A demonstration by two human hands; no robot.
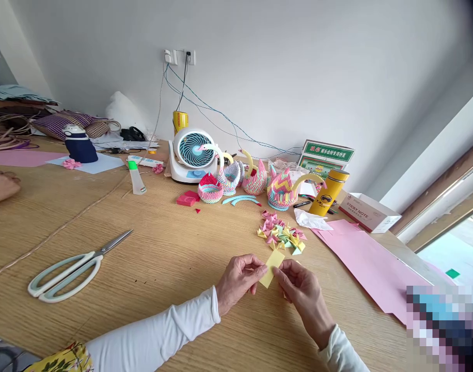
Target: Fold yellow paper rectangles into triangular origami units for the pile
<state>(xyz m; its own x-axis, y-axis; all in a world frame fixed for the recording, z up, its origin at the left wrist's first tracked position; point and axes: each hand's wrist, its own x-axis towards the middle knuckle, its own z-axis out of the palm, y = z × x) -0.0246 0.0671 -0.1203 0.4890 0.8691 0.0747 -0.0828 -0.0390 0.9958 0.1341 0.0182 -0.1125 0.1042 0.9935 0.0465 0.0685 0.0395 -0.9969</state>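
Between my two hands is a small strip of yellow paper (272,268), flat and tilted above the table. My left hand (239,279) pinches its left edge between thumb and fingers. On the opposite edge, my right hand (300,287) grips it the same way; a bit of yellow shows beneath these fingers, too hidden to make out. Just beyond lies a pile of folded paper pieces (281,232) in pink, yellow and pale green. Paper swans (283,188) built from such pieces stand farther back, beside a small red and white paper basket (210,188).
Scissors (81,266) lie at the left, with a glue bottle (136,178) behind them. A small fan (193,155) stands near the wall. To the right are a yellow canister (329,192), a sticky note box (370,212) and pink sheets (368,263). Another person's hand (2,187) rests at the far left.
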